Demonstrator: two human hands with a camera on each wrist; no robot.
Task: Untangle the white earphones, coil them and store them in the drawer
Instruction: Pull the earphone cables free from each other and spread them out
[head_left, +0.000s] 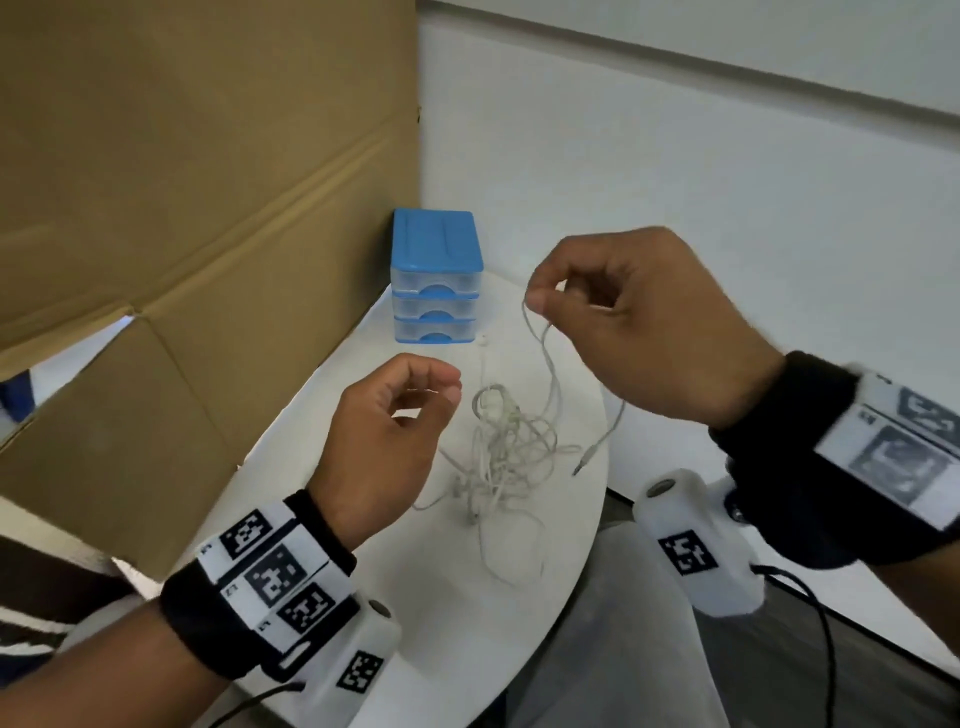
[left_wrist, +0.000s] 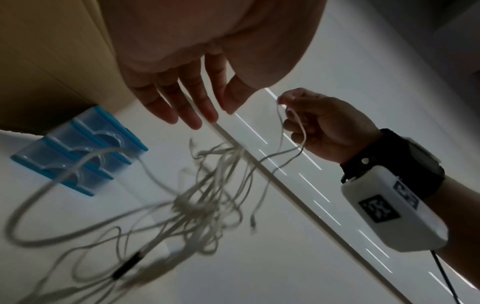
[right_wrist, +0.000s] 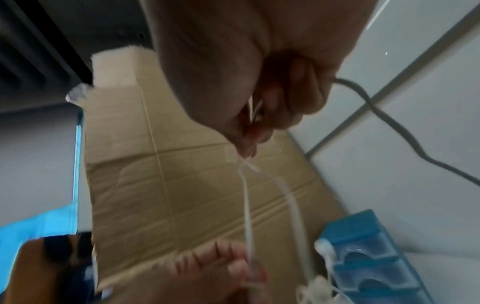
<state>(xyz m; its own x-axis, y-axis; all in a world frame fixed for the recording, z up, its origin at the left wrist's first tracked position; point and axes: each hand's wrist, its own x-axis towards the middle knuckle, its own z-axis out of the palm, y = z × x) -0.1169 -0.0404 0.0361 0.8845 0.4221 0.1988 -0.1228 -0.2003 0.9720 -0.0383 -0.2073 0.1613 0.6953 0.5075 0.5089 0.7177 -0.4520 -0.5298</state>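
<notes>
Above table (head_left: 582, 519) | right hand (head_left: 649, 332) pinches earphones (head_left: 511, 447) | left hand (head_left: 395, 421) loose, empty | left-wrist view: fingers spread

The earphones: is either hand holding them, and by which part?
The right hand pinches a strand of the earphones cord between thumb and forefinger, away from the plug. The left hand holds nothing.

Your head view is evenly and brightly lit, with only soft shadows under the earphones (head_left: 506, 457) on the white table (head_left: 566, 540); straight edges bow toward the frame borders. Your left wrist view is dim and backlit, with ceiling light strips streaked by motion and the cable tangle smeared. Your right wrist view is soft throughout, the right hand (right_wrist: 249, 67) dark and out of focus.
</notes>
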